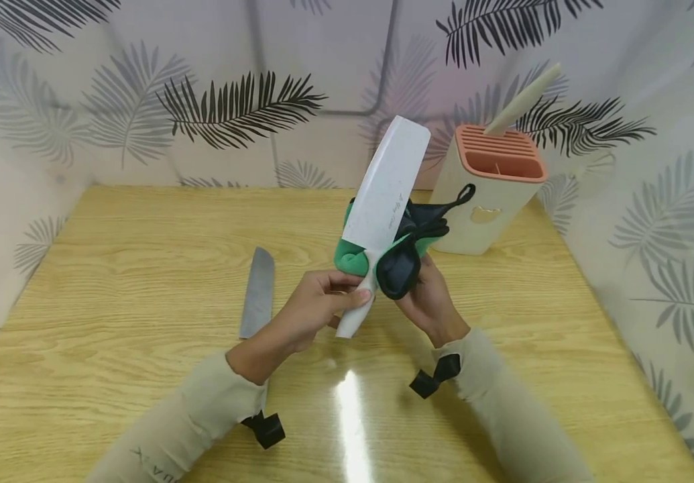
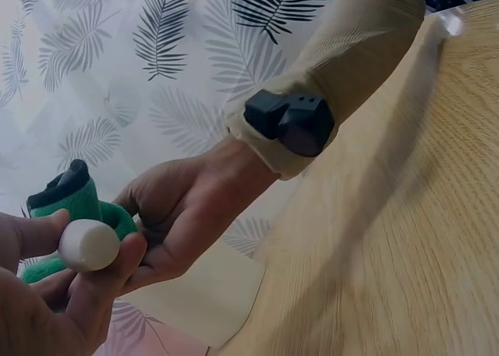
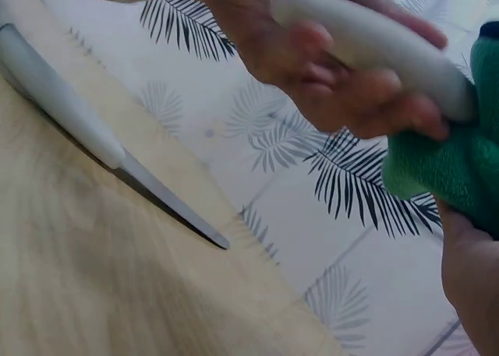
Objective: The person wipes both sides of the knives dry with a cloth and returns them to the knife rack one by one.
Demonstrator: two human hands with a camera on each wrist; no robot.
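My left hand (image 1: 313, 305) grips the white handle (image 1: 355, 315) of a cleaver, thumb on top, its broad pale blade (image 1: 389, 181) tilted up and away above the table. Behind the blade, my right hand (image 1: 434, 298) holds a green cloth with black trim (image 1: 399, 268) that folds round the lower blade. A black loop sticks out from the cloth to the right. Most of the right fingers are hidden by it. In the right wrist view, the left fingers curl round the handle (image 3: 374, 48), close to the green cloth (image 3: 444, 161).
Left of my hands, a second knife (image 1: 259, 288) lies on the wooden table (image 1: 141, 268), its handle hidden under the left forearm in the head view. At the back right stands a cream knife holder (image 1: 473, 215) with a pink slotted top and a pale handle (image 1: 522, 100) sticking up.
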